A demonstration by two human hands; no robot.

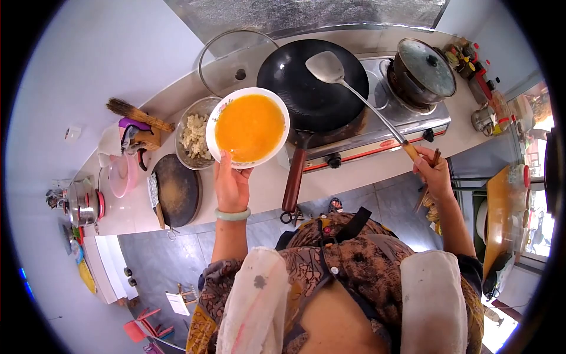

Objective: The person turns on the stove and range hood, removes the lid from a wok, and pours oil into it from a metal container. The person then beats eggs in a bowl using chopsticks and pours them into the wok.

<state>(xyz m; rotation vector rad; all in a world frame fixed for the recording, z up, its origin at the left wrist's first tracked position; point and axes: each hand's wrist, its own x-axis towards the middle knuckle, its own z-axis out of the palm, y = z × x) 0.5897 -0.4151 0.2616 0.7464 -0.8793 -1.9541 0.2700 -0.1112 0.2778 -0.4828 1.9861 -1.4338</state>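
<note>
My left hand (232,186), with a pale green bangle on the wrist, grips the near edge of a white bowl (285,116). Orange-yellow liquid that looks like beaten egg (250,127) fills much of it. The bowl is held up left of a black wok (286,88), overlapping its lower-left edge in view. My right hand (435,174) is closed around the wooden handle of a metal wok spatula (325,67), whose blade is over the wok. A thin brown stick, possibly a chopstick (436,157), also shows in that hand.
A lidded pot (425,71) stands on the right burner of the gas stove (377,138). Left of the wok are a glass lid (236,56), a metal bowl of pale crumbly food (196,137), a round dark board (177,192) and a pink basin (122,175). The wok's handle (295,180) juts past the counter edge.
</note>
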